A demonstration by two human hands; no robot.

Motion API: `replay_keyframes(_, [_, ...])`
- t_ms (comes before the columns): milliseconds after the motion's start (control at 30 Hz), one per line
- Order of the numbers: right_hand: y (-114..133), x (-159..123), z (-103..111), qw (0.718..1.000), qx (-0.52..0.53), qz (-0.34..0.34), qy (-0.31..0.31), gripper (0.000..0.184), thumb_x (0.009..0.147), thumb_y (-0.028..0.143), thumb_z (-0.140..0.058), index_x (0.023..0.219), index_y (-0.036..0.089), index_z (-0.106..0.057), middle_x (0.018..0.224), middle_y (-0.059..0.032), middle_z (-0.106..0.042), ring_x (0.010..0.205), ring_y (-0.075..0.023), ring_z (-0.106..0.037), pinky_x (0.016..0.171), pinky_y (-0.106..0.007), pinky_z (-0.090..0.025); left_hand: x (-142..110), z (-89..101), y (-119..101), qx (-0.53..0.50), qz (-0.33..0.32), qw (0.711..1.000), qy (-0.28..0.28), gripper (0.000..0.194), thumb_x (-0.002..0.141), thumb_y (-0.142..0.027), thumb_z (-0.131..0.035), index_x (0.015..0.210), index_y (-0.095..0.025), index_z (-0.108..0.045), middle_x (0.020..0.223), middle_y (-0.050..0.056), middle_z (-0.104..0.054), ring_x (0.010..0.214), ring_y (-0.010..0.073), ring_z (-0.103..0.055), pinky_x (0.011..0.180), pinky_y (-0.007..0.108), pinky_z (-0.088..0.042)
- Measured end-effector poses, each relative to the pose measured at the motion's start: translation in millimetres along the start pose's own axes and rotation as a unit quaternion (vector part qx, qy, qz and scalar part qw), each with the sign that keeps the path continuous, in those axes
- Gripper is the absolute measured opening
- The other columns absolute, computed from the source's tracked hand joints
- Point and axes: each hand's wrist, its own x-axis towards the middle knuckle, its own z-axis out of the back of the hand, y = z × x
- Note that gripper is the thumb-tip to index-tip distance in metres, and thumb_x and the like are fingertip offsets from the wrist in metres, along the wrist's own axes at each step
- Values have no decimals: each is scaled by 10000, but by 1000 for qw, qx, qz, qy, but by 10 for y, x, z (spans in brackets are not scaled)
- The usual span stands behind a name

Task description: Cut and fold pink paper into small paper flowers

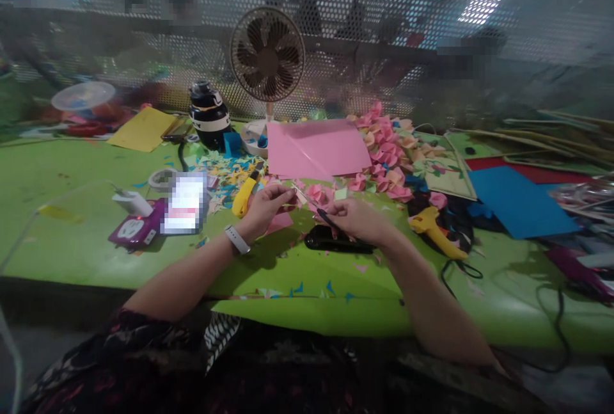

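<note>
My right hand (352, 219) is closed on a slim pair of scissors (323, 214) with dark handles, and its thin metal blades point up and to the left. At the blade tip, my left hand (268, 204), with a pale watch band on the wrist, pinches its thumb and fingers together. What sits in that pinch is too small to make out. A piece of pink paper (281, 223) lies under the left fingers. Below the right hand is a black oblong case (336, 241). Just beyond both hands stands a large pink sheet (316, 148), beside a heap of pink paper flowers (386, 151).
A yellow cutter (245, 195) and coloured scraps lie to the left, with a phone (185, 203) and a purple box (137, 231). A fan (267, 54) and a black bottle (208, 116) stand behind. To the right are a yellow glue gun (439, 235) and blue sheet (520, 199).
</note>
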Motion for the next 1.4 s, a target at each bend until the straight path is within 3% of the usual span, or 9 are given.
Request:
replay_keyframes(133, [17,10,15,999,14,4,-29,450,693,616,-776,645,194,-628,568,1,-623,434,-84,-468,416,-237,-356,-17,-6,-61,2,-14,1000,-4,406,589,-460,-904,746,-151,-692,717,11,-700,678,107,-657,686,248,-554])
replay_keyframes(267, [78,0,32,983,147,55,-93,498,696,659,-762,817,192,-638,734,-35,-697,525,-93,-548,476,-234,-452,-32,-9,-128,-3,-54,998,-11,380,610,-448,-895,754,-168,-681,702,0,-692,665,104,-650,688,249,-558])
replay_keyframes(433, [78,-4,31,967,215,97,-94,594,676,671,-768,965,178,-607,893,-69,-725,659,-119,-645,607,-257,-538,-75,-48,-133,15,-62,998,-18,336,672,-422,-863,786,-171,-670,735,15,-699,699,131,-680,676,272,-569])
replay_keyframes(700, [85,-102,124,995,82,37,38,445,692,583,-804,792,180,-643,665,-9,-677,503,-94,-584,490,-234,-463,-60,-17,-267,13,-108,991,-81,300,725,-410,-831,829,-181,-668,831,28,-720,771,158,-722,691,293,-588])
replay_keyframes(933, [148,-129,141,999,40,13,20,431,656,586,-812,723,210,-611,603,2,-645,487,-105,-541,440,-244,-386,-33,8,-338,0,-131,987,-92,265,760,-408,-809,836,-196,-668,845,35,-731,806,172,-739,711,301,-605])
replay_keyframes(1167, [79,-84,92,998,48,39,23,416,676,579,-791,743,204,-623,639,3,-650,516,-102,-549,463,-234,-394,-67,-16,-288,5,-134,989,-65,277,745,-411,-822,832,-192,-676,831,35,-737,772,170,-738,710,309,-620])
replay_keyframes(1400, [107,-84,59,998,59,19,20,425,638,575,-809,717,212,-601,607,18,-632,505,-103,-543,451,-233,-401,-83,-37,-267,7,-128,990,-60,261,772,-396,-805,839,-191,-658,801,31,-728,773,177,-742,728,329,-627])
